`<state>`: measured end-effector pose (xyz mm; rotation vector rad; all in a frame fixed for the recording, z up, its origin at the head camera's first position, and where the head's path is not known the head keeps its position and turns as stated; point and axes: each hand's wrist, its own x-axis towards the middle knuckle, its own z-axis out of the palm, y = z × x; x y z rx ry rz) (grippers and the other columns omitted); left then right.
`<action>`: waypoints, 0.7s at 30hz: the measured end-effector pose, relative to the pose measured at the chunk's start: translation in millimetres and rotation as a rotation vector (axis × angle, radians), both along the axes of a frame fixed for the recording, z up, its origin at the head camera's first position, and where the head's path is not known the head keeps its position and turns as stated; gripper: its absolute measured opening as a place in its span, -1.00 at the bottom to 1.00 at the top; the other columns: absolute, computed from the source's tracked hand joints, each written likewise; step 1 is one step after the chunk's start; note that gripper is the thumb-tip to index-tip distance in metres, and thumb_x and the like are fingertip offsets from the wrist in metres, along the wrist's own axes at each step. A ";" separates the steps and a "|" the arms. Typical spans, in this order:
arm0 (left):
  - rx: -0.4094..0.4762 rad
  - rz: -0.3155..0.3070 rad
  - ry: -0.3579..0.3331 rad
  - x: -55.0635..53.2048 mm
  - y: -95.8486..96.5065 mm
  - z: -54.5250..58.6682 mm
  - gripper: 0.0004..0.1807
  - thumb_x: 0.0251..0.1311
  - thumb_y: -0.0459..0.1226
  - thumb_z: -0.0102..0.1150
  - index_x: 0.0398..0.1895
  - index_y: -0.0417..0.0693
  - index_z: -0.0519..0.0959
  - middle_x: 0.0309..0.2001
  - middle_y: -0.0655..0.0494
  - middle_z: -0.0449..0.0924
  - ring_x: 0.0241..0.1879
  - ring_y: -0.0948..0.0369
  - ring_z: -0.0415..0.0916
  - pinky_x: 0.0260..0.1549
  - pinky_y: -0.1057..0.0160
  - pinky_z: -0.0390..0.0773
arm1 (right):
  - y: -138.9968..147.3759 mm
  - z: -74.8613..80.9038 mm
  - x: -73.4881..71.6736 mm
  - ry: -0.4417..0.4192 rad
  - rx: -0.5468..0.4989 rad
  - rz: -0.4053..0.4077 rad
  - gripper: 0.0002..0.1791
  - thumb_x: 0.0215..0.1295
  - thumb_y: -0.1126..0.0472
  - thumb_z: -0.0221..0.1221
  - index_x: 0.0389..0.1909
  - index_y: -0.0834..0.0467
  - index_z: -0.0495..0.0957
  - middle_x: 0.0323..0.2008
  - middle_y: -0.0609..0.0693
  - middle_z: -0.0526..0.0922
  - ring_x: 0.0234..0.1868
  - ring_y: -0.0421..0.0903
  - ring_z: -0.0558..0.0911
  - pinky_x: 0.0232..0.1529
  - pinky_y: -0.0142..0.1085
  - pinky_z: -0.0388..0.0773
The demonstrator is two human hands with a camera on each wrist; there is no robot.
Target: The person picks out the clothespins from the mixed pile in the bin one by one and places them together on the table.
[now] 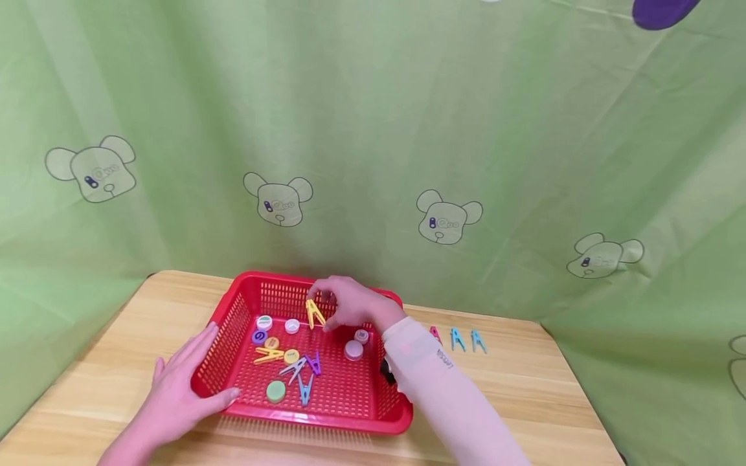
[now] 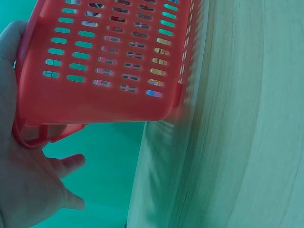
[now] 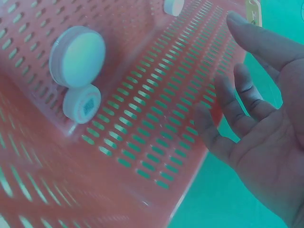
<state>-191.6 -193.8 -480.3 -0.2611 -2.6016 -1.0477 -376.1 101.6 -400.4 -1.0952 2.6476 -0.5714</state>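
Observation:
My right hand, over the back of the red plastic basket, holds a yellow clothespin at its fingertips. In the right wrist view, part of that clothespin shows beyond the thumb tip, while the other fingers spread loosely. My left hand rests at the basket's front left corner, fingers stretched along the left rim and thumb on the front rim. Inside the basket lie another yellow clothespin, a purple one, a grey one, a blue one and several bottle caps, among them a green cap.
Right of the basket, two light-blue clothespins and a pink clothespin lie on the wooden table. My right sleeve crosses the basket's right side. A green curtain hangs behind the table.

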 end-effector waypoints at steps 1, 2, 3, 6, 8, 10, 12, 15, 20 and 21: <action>0.000 -0.001 0.000 0.0 0.1 -0.1 0.23 -0.08 0.12 0.54 0.60 0.01 0.04 0.53 -0.13 0.07 0.42 -0.27 0.03 0.20 -0.53 -0.48 | 0.7 2.1 0.0 0.002 -0.004 -0.001 -0.40 0.03 0.21 0.54 0.11 -0.13 0.55 -0.04 -0.09 0.56 0.00 -0.12 0.50 0.03 -0.26 0.50; -0.001 -0.001 0.000 0.0 0.1 -0.2 0.23 -0.08 0.12 0.54 0.60 0.01 0.04 0.53 -0.13 0.07 0.42 -0.27 0.03 0.20 -0.53 -0.49 | 1.4 3.9 -0.3 0.005 -0.007 0.002 -0.40 0.03 0.23 0.54 0.10 -0.12 0.55 -0.05 -0.06 0.57 -0.01 -0.11 0.51 0.02 -0.26 0.50; 0.001 -0.002 -0.001 0.0 0.1 -0.2 0.23 -0.08 0.12 0.54 0.61 0.01 0.04 0.53 -0.13 0.07 0.42 -0.27 0.03 0.20 -0.53 -0.50 | 2.3 6.0 -0.4 0.012 -0.006 0.004 -0.41 0.02 0.23 0.54 0.09 -0.11 0.55 -0.05 -0.04 0.57 0.00 -0.10 0.52 0.02 -0.26 0.51; 0.001 0.000 -0.006 0.7 0.5 0.1 0.24 -0.08 0.13 0.54 0.61 0.01 0.03 0.53 -0.13 0.06 0.42 -0.28 0.03 0.20 -0.53 -0.50 | 6.6 11.5 -1.5 0.033 0.005 -0.002 -0.40 0.01 0.23 0.54 0.10 -0.09 0.55 -0.02 -0.03 0.58 0.02 -0.10 0.53 0.05 -0.26 0.49; 0.003 0.002 -0.013 0.9 0.8 0.5 0.24 -0.08 0.13 0.54 0.61 0.02 0.02 0.53 -0.13 0.06 0.42 -0.28 0.03 0.20 -0.53 -0.50 | 10.8 14.3 -1.9 0.037 0.009 -0.013 -0.40 0.02 0.22 0.54 0.10 -0.10 0.55 -0.01 -0.06 0.58 0.03 -0.12 0.52 0.06 -0.25 0.50; 0.004 0.003 -0.020 1.1 1.0 1.0 0.25 -0.08 0.14 0.53 0.61 0.03 0.01 0.53 -0.14 0.05 0.42 -0.28 0.02 0.20 -0.53 -0.50 | 15.4 17.1 -1.9 0.032 0.002 -0.022 -0.40 0.02 0.22 0.54 0.11 -0.09 0.55 -0.01 -0.06 0.59 0.03 -0.12 0.52 0.06 -0.25 0.50; 0.005 0.004 -0.020 1.5 1.2 1.2 0.25 -0.08 0.14 0.53 0.61 0.02 0.00 0.53 -0.15 0.06 0.42 -0.29 0.03 0.19 -0.53 -0.51 | 19.9 19.6 -1.5 0.026 -0.007 -0.029 -0.40 0.01 0.22 0.55 0.10 -0.07 0.56 -0.03 -0.08 0.59 0.02 -0.13 0.53 0.06 -0.25 0.51; 0.004 0.004 -0.017 2.1 1.4 1.2 0.26 -0.09 0.13 0.54 0.62 0.02 -0.01 0.53 -0.16 0.05 0.41 -0.31 0.03 0.19 -0.51 -0.55 | 27.1 23.2 -0.2 0.023 -0.012 -0.042 -0.40 0.00 0.22 0.55 0.10 -0.06 0.56 -0.05 -0.12 0.58 0.01 -0.15 0.53 0.05 -0.26 0.51; 0.000 0.003 -0.011 2.4 2.1 1.8 0.27 -0.09 0.12 0.55 0.62 0.01 -0.02 0.53 -0.17 0.04 0.41 -0.32 0.03 0.19 -0.49 -0.58 | 40.5 27.4 2.2 0.027 -0.002 -0.082 -0.37 -0.01 0.21 0.56 0.11 -0.06 0.55 -0.05 -0.13 0.58 0.01 -0.14 0.53 0.05 -0.25 0.50; 0.000 0.002 -0.011 2.3 2.2 2.3 0.27 -0.08 0.11 0.55 0.62 0.01 -0.02 0.53 -0.17 0.04 0.41 -0.32 0.02 0.19 -0.49 -0.58 | 43.2 28.4 2.8 0.028 -0.002 -0.087 -0.37 -0.02 0.21 0.56 0.11 -0.06 0.55 -0.05 -0.12 0.58 0.01 -0.14 0.53 0.05 -0.25 0.50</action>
